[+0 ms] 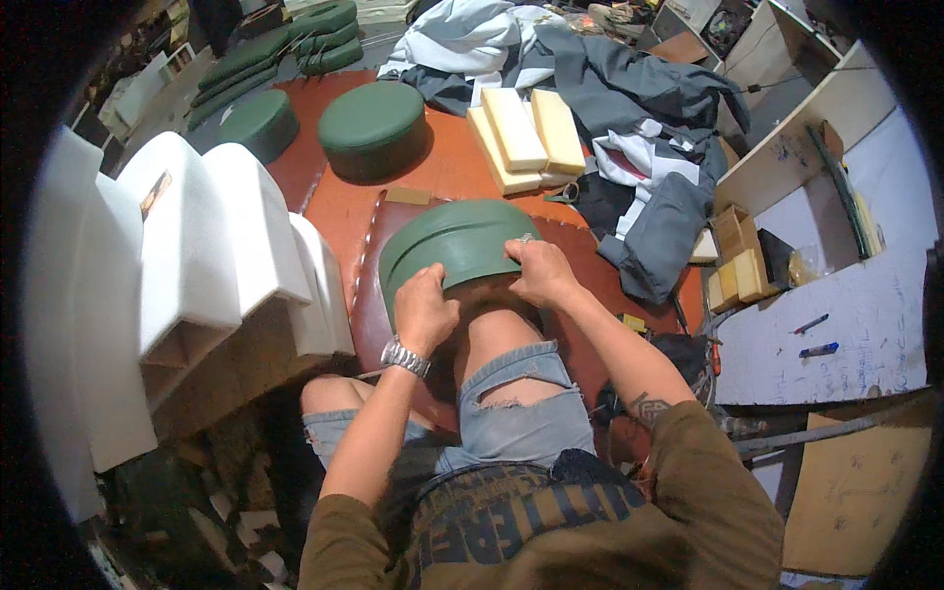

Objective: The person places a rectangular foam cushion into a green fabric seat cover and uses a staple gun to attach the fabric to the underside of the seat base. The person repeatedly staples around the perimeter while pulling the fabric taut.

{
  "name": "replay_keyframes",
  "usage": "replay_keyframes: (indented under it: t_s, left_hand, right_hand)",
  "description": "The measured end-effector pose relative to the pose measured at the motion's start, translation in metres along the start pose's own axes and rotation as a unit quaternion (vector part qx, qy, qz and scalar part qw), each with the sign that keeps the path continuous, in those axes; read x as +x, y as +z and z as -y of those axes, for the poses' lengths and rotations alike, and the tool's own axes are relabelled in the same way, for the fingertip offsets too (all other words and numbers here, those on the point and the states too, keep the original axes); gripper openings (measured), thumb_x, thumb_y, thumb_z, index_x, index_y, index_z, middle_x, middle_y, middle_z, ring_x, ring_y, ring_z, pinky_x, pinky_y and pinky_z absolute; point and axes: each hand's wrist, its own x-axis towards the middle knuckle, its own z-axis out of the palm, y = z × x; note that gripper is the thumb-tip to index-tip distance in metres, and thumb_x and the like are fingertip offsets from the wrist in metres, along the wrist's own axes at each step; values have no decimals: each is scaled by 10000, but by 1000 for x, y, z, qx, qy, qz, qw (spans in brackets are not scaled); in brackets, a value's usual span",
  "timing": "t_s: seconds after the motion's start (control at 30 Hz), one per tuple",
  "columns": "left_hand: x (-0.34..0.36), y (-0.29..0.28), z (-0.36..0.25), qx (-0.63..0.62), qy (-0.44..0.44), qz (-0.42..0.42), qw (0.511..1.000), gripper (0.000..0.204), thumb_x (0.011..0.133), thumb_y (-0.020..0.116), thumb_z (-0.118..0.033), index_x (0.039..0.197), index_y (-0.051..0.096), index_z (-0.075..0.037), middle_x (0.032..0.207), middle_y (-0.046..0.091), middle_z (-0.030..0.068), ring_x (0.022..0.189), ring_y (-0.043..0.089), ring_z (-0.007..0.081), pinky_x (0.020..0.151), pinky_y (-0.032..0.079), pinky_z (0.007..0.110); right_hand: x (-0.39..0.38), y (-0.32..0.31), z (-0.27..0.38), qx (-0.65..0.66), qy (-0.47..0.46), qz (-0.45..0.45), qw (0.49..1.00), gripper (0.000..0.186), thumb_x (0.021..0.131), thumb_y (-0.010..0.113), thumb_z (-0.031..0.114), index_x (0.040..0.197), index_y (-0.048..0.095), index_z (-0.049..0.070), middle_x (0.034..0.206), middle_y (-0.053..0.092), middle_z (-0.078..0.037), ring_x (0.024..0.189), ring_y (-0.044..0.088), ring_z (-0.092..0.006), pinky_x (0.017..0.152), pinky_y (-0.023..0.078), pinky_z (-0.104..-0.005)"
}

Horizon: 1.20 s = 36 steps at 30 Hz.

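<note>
An orange-red work surface (337, 211) stretches across the middle of the view, with white moulded shells (261, 226) standing in a row along its left. A heap of grey and white fabric (639, 88) sprawls over its far right part. A maroon padded sheet (369, 329) lies nearer the person, and on it, directly in front of the bare knee, is the green round cushion (452, 241), tilted so that its seamed side shows and its near edge is raised. Beyond it sit a dark green drum-shaped cushion (369, 123) and, to the left, a similar round pad (261, 126). Cream foam blocks (513, 130) are stacked to their right, near the fabric. The left hand (426, 310) is closed, fingers curled over the near edge of the green round cushion; the right hand (543, 273) grips the same edge farther right, likewise closed. A metal wristwatch (405, 356) circles the left wrist. On the right, a blue marker (818, 350) lies on a pale board (865, 315).
</note>
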Motion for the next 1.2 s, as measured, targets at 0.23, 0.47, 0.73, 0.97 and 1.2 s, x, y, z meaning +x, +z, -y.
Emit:
replay_keyframes:
  t_s: [0.23,0.47,0.73,0.97,1.2]
  left_hand:
    - [-28,28,-15,4,21,-156,987,267,685,662,25,916,559,-59,888,596,144,889,614,394,764,509,513]
    - [-69,32,51,-49,-114,-261,957,301,822,608,-3,1104,692,-70,1044,687,181,1000,650,396,873,512,490]
    - [23,-96,-13,-274,30,-436,857,164,1050,610,-140,1002,693,-7,927,702,121,768,683,273,683,523,377]
    - [16,-73,3,-226,-20,-243,943,398,957,713,-209,1261,621,30,1162,710,232,1069,697,378,928,544,460]
    - [-68,117,50,-198,-151,90,964,1363,642,966,-509,1595,211,109,1473,514,365,1405,506,448,1186,413,456]
  right_hand:
    - [-20,15,-2,-18,-41,-103,994,268,689,690,4,943,614,48,916,652,-171,942,660,-424,785,535,-527]
    - [-42,35,-19,75,37,-206,975,200,699,672,-7,860,558,29,809,624,-162,823,657,-389,700,498,-451]
    - [-62,60,-49,240,80,-249,935,179,683,597,-51,835,530,16,690,514,-174,681,537,-202,630,432,-371]
    - [-46,-3,-109,62,191,-120,972,296,736,676,35,1028,629,52,1036,675,-227,1061,640,-446,897,518,-488]
    - [-17,-32,-24,-249,1,-44,968,742,809,705,32,1492,538,269,1489,549,-185,1208,630,-427,978,571,-487]
